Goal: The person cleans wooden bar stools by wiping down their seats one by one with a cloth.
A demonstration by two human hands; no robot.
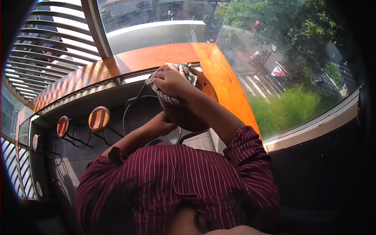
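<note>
In the head view, my right hand (171, 81) presses a bunched checked cloth (189, 76) against the upper part of a round wooden stool (192, 115). The stool's seat is tilted, with its broad face partly hidden behind my right forearm. A small dark hole shows near its upper right side. Lower down, my left hand (161, 123) is closed at the seat's left edge, its fingertips partly hidden. Dark curved metal legs show to the left of and below the seat.
An orange wooden counter (229, 84) runs along the windows beside the stool. Two more stools with wooden seats, one nearer (99, 119) and one farther (63, 126), stand on the tiled floor (72, 158) at left. Glass and plants (293, 102) lie to the right.
</note>
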